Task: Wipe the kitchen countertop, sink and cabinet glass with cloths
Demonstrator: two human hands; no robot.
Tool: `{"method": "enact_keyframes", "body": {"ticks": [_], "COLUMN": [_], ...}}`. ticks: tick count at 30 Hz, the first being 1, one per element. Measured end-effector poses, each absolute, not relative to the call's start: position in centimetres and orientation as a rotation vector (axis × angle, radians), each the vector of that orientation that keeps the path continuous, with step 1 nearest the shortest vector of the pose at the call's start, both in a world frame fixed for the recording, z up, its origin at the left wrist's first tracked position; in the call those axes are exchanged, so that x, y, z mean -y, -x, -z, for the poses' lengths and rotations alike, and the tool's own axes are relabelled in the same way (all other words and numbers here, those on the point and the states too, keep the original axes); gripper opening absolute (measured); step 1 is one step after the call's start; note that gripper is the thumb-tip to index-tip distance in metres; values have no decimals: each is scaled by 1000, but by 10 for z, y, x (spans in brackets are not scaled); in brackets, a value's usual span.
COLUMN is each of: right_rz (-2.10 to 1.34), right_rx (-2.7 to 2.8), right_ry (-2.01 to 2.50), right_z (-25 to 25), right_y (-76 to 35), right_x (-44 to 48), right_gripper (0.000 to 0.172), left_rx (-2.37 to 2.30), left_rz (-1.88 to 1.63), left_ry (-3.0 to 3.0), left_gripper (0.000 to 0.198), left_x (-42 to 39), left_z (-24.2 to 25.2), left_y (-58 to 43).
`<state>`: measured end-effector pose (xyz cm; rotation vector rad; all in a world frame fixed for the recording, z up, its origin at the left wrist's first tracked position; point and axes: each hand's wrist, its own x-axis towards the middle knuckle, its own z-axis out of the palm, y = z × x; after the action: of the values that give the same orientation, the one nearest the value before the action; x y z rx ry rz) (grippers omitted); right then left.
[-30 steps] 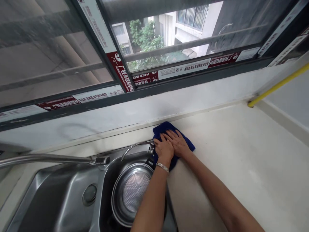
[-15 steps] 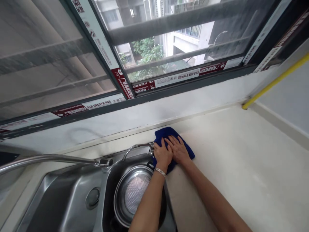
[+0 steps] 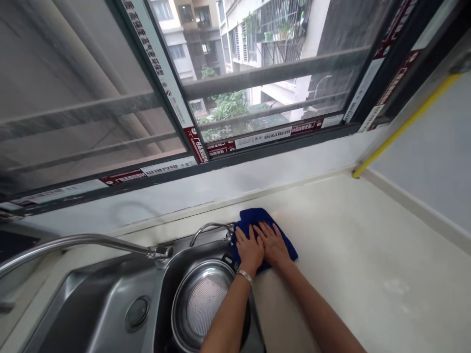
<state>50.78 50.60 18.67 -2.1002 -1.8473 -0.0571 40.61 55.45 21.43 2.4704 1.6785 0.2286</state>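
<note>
A dark blue cloth (image 3: 257, 215) lies on the pale countertop (image 3: 331, 245), at the right rim of the sink. My left hand (image 3: 250, 250), with a bracelet at the wrist, rests flat on the cloth with its fingers stretched out. Beside it, my right hand (image 3: 273, 245) presses flat on the same cloth, fingers extended and slightly spread. The two hands touch at the thumbs. Part of the cloth is hidden under them, and its left edge reaches the base of the small curved tap (image 3: 209, 226).
The steel sink (image 3: 158, 289) has two basins; a round metal pan (image 3: 180, 299) sits in the right one. A large faucet (image 3: 95, 239) reaches in from the left. Behind the counter is a window (image 3: 235, 159). A yellow pipe (image 3: 405, 127) meets the counter at right.
The view has tilted up a little, showing more of the building outside. My hands stay flat on the cloth, in nearly the same place on the counter.
</note>
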Motion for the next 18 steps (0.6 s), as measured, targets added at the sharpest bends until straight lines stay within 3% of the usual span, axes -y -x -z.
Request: {"method": "enact_keyframes", "body": {"ticks": [18], "right_rz": [180], "right_rx": [1685], "right_ry": [2269], "right_z": [-174], "right_y": [-484], "right_x": [-409], "right_gripper": [59], "left_rx": [-1245], "left_rz": [-344], "left_ry": [-2700], "left_gripper": [57], "left_x": [-480], "left_z": [-194], "left_y": [-379]}}
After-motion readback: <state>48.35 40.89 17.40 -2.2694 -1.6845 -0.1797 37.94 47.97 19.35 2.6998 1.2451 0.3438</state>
